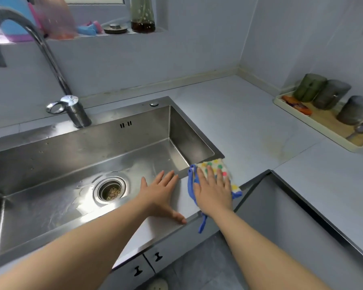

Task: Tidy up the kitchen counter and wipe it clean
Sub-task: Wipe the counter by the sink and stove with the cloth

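Right hand (215,191) lies flat, fingers straight and slightly spread, palm pressing down on the white cloth with coloured dots and blue backing (213,164); no pinch, nothing curled round it. The cloth sits on the pale grey stone counter (249,122) just beside the front right corner of the stainless steel sink (134,132), close to the counter's front edge, with a blue tail hanging over that edge. Left hand (159,195) is also flat and splayed, holding nothing, at the same sink corner, thumb on the front rim; pressing or hovering, cannot tell. Cloth's long axis runs from the front edge toward the back right, in line with the right forearm. Most of the counter lies beyond and right of the cloth, including a faint yellowish stain (277,147), so the likely next stroke is a push away toward the back right; the right hand is already on the cloth. Farther off: round drain strainer (111,191), chrome arched faucet (71,109), and a cream tray with dark jars (285,107) at the right edge.
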The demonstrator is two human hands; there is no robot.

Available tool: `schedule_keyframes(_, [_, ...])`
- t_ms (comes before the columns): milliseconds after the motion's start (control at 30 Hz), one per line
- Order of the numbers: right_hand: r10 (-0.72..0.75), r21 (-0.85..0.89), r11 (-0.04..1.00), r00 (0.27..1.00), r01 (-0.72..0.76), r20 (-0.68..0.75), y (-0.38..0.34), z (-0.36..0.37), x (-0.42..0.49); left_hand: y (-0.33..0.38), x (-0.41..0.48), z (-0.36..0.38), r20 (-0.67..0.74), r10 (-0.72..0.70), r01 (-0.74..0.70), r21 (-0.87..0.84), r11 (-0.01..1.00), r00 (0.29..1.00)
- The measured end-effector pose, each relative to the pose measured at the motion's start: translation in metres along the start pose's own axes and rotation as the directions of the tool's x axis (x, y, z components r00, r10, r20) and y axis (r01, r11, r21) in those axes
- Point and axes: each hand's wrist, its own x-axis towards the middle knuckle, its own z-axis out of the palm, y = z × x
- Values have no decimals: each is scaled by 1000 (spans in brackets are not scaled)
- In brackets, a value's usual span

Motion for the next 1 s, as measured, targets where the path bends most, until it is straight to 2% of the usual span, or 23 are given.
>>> schedule_keyframes(67, [3,-19,1000,1000,-2,21,24,-4,9,11,15,-8,10,59,-59,-8,998,998])
schedule_keyframes(200, [254,13,967,966,-255,56,72,-15,20,30,42,-20,17,169,-167,-96,981,985])
schedule_keyframes(300, [266,24,963,962,-267,56,52,-15,23,31,68,-29,-2,251,-249,-141,958,968])
schedule_keyframes(400, [171,-33,985,984,-170,55,54,-14,30,41,94,-41,-46,315,-318,-100,943,948])
schedule_keyframes(433, [187,-37,982,981,-185,53,64,-17,34,47,100,-45,-59,335,-338,-78,938,941])
schedule_keyframes(533, [369,6,929,927,-370,61,95,-23,49,64,112,-52,-60,385,-387,-21,922,921])
schedule_keyframes(633, [398,50,915,916,-400,48,87,-23,60,67,126,-51,-112,321,-327,-41,944,940])
schedule_keyframes(733, [196,29,980,980,-197,36,73,-17,67,69,142,-53,-229,152,-191,-156,969,961])
schedule_keyframes(800, [90,2,996,995,-91,49,89,-19,70,80,147,-58,-234,106,-150,-181,972,966])
schedule_keyframes(867, [127,-9,992,991,-127,52,121,-24,76,96,149,-63,-204,123,-157,-163,974,971])
schedule_keyframes(1000, [352,58,933,934,-355,57,177,-33,81,131,162,-70,-194,158,-179,-95,979,968])
